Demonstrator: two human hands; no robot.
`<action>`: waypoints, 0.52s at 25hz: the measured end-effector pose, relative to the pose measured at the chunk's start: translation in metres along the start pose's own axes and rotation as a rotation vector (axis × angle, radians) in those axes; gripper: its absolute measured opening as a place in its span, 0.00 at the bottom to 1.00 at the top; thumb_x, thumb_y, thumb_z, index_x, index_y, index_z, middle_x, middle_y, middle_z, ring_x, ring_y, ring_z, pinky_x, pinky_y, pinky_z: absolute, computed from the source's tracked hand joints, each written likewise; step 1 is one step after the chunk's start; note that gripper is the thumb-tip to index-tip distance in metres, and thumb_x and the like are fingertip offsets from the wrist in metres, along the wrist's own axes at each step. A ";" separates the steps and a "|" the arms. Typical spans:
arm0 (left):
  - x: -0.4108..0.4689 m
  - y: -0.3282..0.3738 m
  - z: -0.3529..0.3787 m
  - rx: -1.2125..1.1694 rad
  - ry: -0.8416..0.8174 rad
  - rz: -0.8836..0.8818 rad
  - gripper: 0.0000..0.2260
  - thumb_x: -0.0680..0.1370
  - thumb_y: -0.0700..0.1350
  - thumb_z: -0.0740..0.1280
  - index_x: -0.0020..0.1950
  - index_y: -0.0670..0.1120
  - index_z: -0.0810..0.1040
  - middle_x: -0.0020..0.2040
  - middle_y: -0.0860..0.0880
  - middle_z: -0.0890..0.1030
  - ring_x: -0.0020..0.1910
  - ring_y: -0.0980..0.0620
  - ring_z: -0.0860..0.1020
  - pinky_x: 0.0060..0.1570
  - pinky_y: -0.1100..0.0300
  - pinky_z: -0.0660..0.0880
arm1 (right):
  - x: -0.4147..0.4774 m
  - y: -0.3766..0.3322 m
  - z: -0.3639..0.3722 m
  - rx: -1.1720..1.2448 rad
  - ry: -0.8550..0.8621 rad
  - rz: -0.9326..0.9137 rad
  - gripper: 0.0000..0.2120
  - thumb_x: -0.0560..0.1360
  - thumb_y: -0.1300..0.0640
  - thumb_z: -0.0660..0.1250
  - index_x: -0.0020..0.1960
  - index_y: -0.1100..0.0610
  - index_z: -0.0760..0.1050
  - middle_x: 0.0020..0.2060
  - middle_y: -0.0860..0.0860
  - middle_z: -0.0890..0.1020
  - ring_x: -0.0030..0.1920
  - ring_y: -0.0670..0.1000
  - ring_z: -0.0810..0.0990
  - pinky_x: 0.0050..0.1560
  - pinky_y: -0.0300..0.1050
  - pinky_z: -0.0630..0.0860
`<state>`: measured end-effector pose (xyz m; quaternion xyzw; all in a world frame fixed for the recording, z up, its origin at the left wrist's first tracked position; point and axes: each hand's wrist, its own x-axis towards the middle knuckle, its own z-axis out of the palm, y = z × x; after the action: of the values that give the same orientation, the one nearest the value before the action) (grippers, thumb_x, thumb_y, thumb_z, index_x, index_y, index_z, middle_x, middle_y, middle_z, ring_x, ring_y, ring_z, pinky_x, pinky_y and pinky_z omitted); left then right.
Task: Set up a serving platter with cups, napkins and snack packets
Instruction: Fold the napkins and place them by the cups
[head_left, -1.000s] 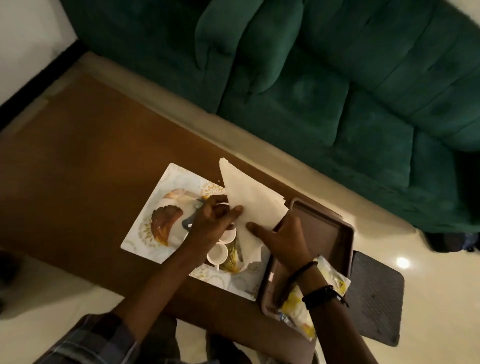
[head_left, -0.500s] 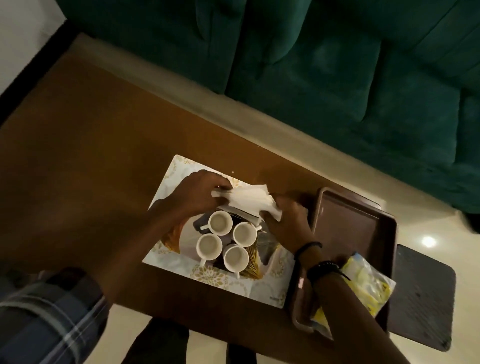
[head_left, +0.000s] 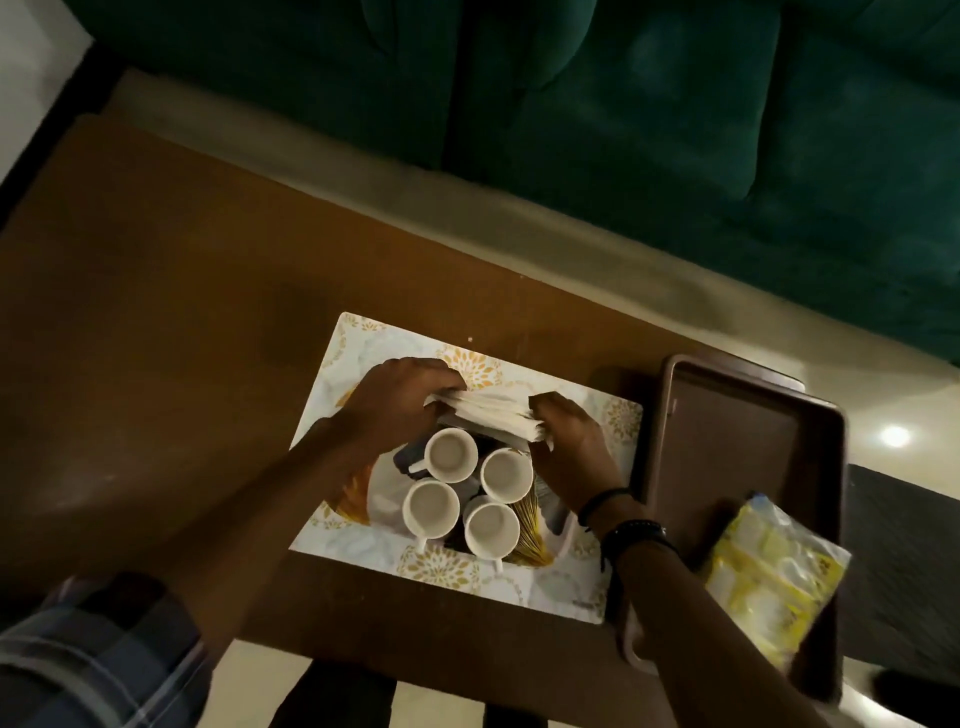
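Gripping a folded napkin (head_left: 488, 413) at both ends, left hand (head_left: 400, 400) and right hand (head_left: 571, 447) alike, fingers curled round it. Lying crosswise, long axis hand to hand, just beyond the four cups (head_left: 451, 455) on the platter (head_left: 383, 496) (seemingly touching down, though too dim to tell). Likely needs only lowering and release; equally near either hand.

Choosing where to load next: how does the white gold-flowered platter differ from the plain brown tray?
The white gold-flowered platter is patterned and looks flat; the plain brown tray has a raised rim. The platter carries four white cups, with folded white napkins held over it by the left hand and right hand; the tray holds only a yellow snack packet. Both are rectangular, side by side on the wooden table.
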<state>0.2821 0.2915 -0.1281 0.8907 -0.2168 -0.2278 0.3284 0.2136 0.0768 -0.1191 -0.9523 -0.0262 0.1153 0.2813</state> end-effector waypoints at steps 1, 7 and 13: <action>-0.001 -0.001 -0.001 -0.014 0.008 0.012 0.14 0.71 0.45 0.67 0.55 0.47 0.81 0.54 0.48 0.83 0.53 0.46 0.80 0.53 0.50 0.77 | 0.000 0.002 0.000 0.030 0.017 -0.011 0.20 0.61 0.75 0.68 0.53 0.67 0.78 0.48 0.63 0.81 0.47 0.64 0.81 0.47 0.50 0.78; -0.017 0.003 0.006 0.051 -0.051 0.132 0.14 0.70 0.38 0.68 0.54 0.47 0.77 0.53 0.47 0.82 0.52 0.45 0.79 0.49 0.58 0.73 | -0.013 0.003 0.008 0.020 -0.121 -0.075 0.23 0.64 0.64 0.74 0.59 0.59 0.79 0.51 0.58 0.78 0.48 0.60 0.81 0.46 0.55 0.80; -0.017 -0.004 0.016 0.161 -0.074 0.181 0.19 0.71 0.32 0.66 0.61 0.43 0.78 0.60 0.43 0.81 0.58 0.42 0.79 0.54 0.50 0.76 | -0.008 0.005 0.011 -0.086 -0.171 -0.053 0.26 0.67 0.59 0.60 0.65 0.57 0.75 0.58 0.57 0.79 0.54 0.61 0.77 0.52 0.59 0.76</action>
<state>0.2604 0.2955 -0.1368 0.8819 -0.3259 -0.2118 0.2668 0.2027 0.0778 -0.1290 -0.9492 -0.0802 0.1873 0.2399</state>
